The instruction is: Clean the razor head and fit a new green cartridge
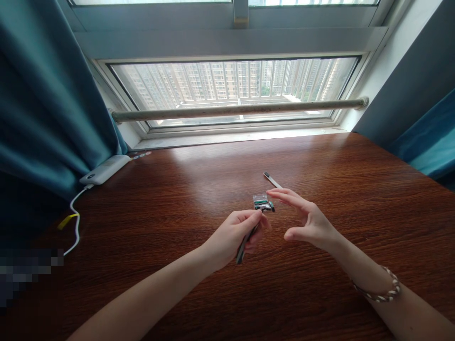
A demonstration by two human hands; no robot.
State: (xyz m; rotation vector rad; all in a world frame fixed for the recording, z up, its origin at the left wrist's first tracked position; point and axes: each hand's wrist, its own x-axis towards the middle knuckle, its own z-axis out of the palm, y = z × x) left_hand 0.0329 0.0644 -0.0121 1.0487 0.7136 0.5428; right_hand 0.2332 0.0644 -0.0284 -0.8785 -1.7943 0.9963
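Note:
My left hand is closed round the dark grey handle of a razor, thumb and forefinger pinched near its top. The razor's head, clear plastic with green strips, points away from me just above the table. My right hand hovers beside the head with fingers stretched out and apart, the fingertips almost touching the clear cover, holding nothing. A braided bracelet sits on my right wrist. A thin grey stick-like thing lies on the table just beyond the razor's head.
The dark wooden table runs up to a window sill with a metal rail. A white power bank with a white cable lies at the left. Teal curtains hang left and right.

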